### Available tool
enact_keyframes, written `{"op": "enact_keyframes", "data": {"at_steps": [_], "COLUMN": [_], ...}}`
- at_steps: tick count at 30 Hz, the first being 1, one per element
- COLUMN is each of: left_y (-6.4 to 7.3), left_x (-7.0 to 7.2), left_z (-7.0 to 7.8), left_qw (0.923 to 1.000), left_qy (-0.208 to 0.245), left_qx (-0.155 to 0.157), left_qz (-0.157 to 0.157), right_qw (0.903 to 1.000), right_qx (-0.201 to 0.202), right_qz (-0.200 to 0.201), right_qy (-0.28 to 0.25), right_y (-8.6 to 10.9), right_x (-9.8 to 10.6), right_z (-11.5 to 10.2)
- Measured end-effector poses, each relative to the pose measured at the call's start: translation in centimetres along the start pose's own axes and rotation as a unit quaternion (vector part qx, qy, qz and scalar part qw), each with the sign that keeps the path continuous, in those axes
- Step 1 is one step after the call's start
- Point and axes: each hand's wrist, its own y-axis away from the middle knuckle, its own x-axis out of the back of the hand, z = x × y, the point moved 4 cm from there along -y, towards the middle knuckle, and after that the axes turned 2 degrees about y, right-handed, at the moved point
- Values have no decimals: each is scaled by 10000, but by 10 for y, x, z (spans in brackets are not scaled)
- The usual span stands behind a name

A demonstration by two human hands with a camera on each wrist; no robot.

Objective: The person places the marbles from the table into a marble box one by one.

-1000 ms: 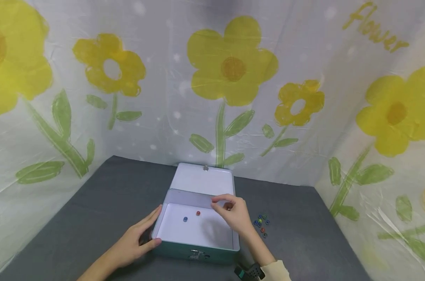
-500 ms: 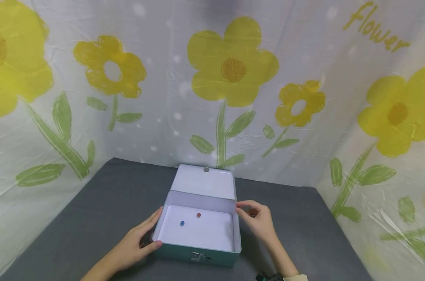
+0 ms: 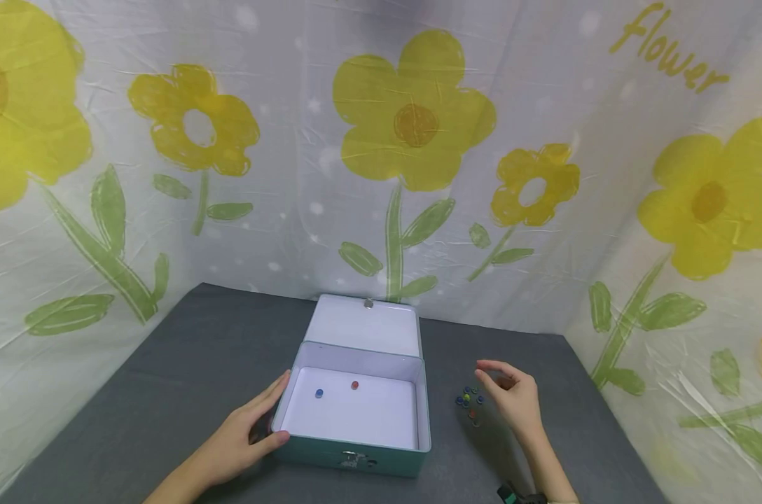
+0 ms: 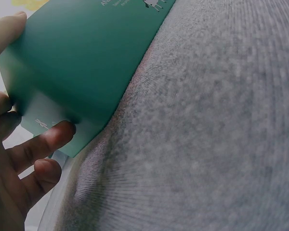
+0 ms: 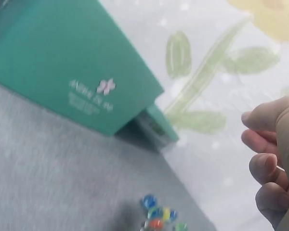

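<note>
A green tin box (image 3: pixel 356 458) with a white inside stands at mid-table, its lid (image 3: pixel 363 327) laid back behind it. On its floor lie a blue marble (image 3: pixel 319 393) and a red marble (image 3: pixel 355 385). My left hand (image 3: pixel 239 435) holds the box's front left corner, thumb at the front and fingers along the side; in the left wrist view bent fingertips touch the green wall. My right hand (image 3: pixel 512 393) hovers right of the box, near several glass marbles (image 3: pixel 467 397) on the table. Its fingers are loosely curled, thumb and forefinger apart, holding nothing.
A dark grey cloth (image 3: pixel 230 336) covers the table. Behind and beside it hangs a pale curtain (image 3: pixel 293 245) printed with yellow flowers. The box's clasp (image 3: pixel 351 458) is on the front wall. A dark wrist strap (image 3: pixel 521 495) shows on the right arm.
My right hand has moved from over the box out to the right, near the marbles. Inside the box the blue marble has rolled left. My left hand has stayed in place.
</note>
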Motion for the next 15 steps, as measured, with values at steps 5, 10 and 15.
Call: {"op": "enact_keyframes", "data": {"at_steps": [5,10,15], "left_y": [0,0,0], "left_x": [1,0,0], "left_z": [0,0,0], "left_qw": [10000,10000,10000], "left_qy": [-39,27,61], "left_qx": [-10,-34,-18], "left_qz": [-20,-7,-26], "right_qw": [9989,9967,9942], "right_qx": [-392,-744,-901], "right_qz": [29,-68,-237], "right_qy": [238,324,539], "right_y": [5,10,19], "right_x": [5,9,9], "right_z": [19,31,46]}}
